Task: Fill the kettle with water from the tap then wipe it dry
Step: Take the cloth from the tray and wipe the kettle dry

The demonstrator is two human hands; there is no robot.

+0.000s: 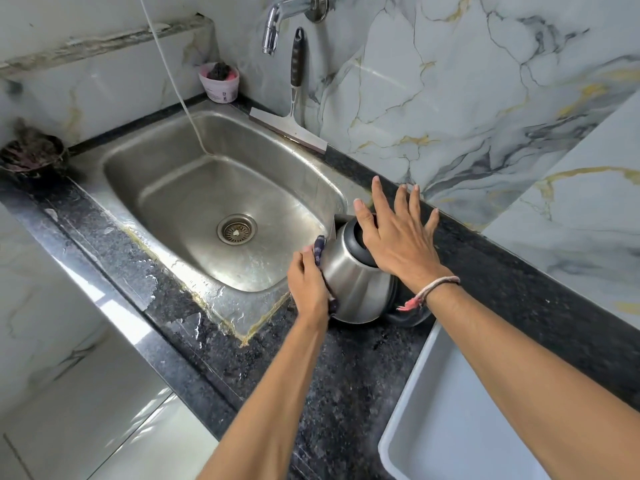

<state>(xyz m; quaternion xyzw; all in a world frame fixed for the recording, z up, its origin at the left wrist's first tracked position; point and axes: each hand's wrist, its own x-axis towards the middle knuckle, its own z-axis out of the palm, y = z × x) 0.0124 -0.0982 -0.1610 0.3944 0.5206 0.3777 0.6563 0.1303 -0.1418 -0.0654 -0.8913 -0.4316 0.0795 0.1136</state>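
A steel kettle (356, 282) with a black lid stands on the dark granite counter, just right of the sink. My left hand (310, 284) presses a dark blue cloth (319, 249) flat against the kettle's left side. Flat on the kettle's lid lies my right hand (398, 237), fingers spread and pointing toward the wall. A thread band is around that wrist. The chrome tap (277, 26) sticks out of the wall above the sink's far side, with no water visible from it. The kettle's handle is mostly hidden under my right wrist.
The steel sink (166, 174) is set into the counter. A squeegee (294, 98) leans on the wall behind it, beside a pink tub (220, 83) with a scrubber. A white cord hangs into the sink. A grey tray (450, 427) sits at the near right.
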